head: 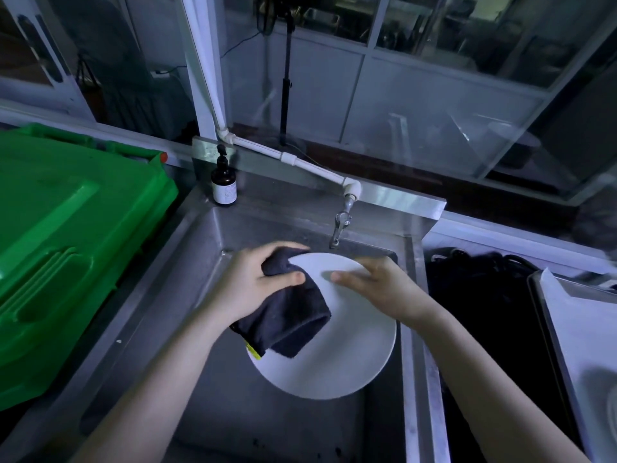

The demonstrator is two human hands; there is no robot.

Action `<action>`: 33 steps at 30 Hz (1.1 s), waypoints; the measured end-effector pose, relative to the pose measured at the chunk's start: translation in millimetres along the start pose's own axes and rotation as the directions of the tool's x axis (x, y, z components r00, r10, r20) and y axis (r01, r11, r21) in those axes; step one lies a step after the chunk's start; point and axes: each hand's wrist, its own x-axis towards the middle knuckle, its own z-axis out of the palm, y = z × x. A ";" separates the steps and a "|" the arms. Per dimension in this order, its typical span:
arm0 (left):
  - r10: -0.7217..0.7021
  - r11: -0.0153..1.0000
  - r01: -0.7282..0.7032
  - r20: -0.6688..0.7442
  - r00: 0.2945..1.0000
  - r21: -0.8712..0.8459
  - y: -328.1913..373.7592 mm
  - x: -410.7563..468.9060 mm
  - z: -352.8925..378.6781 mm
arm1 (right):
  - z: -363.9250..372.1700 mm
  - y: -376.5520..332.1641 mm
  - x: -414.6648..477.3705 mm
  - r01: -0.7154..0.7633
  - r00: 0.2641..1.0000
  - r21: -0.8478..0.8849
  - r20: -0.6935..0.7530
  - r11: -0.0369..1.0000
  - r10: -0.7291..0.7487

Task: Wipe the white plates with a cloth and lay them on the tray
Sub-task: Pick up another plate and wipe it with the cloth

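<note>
One plate is held over the one sink. The left grip clasps one dark cloth against the plate's left rim; the right grip pinches its far rim. The one tray, right of the sink, holds a white sheet. One bottle stands on the sink's back corner, near one green bin.

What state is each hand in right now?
Left hand: closed, gripping the dark navy terry cloth.
Right hand: closed, holding the round white plate by its rim.
</note>
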 end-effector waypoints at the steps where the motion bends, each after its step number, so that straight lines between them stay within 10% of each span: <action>1: 0.010 1.000 -0.010 0.021 1.000 -0.018 0.3 0.4 -1.3 | 0.7 0.0 -1.3 -0.003 1.000 0.030 -0.017 1.000 0.003; 4: -0.104 0.986 0.083 -0.142 0.984 -0.147 -11.9 -8.4 4.5 | -2.6 0.9 -7.2 -0.019 0.987 0.230 -0.152 0.973 0.055; 7: -0.431 0.861 0.216 -0.434 0.791 -0.461 -24.5 -20.5 38.2 | 19.2 7.1 -4.7 -0.007 0.823 0.593 -0.454 0.805 0.342; 10: -0.618 0.701 0.219 -0.425 0.661 -0.679 -28.5 -18.3 56.0 | 48.8 13.4 -1.8 0.046 0.703 0.744 -0.498 0.667 0.508; 16: -0.585 0.726 0.211 -0.427 0.689 -0.654 -30.1 -5.7 18.5 | 17.2 18.8 -25.9 0.175 0.850 0.075 -0.515 0.982 -0.112; 18: -0.587 0.741 0.244 -0.428 0.687 -0.625 -31.4 -3.9 9.3 | 7.2 20.4 -33.0 0.290 0.798 -0.422 -0.389 0.859 -0.461; 20: -0.597 0.744 0.260 -0.438 0.672 -0.615 -33.2 -1.4 1.8 | -0.8 21.3 -36.6 0.404 0.761 -0.768 -0.020 0.497 -0.648; 25: -0.567 0.774 0.334 -0.355 0.743 -0.539 -29.3 5.1 -4.8 | 4.1 22.3 -26.9 0.536 0.634 -0.841 0.341 0.076 -0.694; 30: -0.563 0.721 0.350 -0.209 0.800 -0.598 -28.9 9.0 -17.6 | 6.8 18.4 -27.5 0.562 0.582 -0.825 0.346 0.057 -0.736; 33: -0.641 0.531 0.348 -0.098 0.761 -0.772 -26.1 11.1 -20.4 | 13.1 17.4 -30.6 0.542 0.671 -0.795 0.215 0.271 -0.710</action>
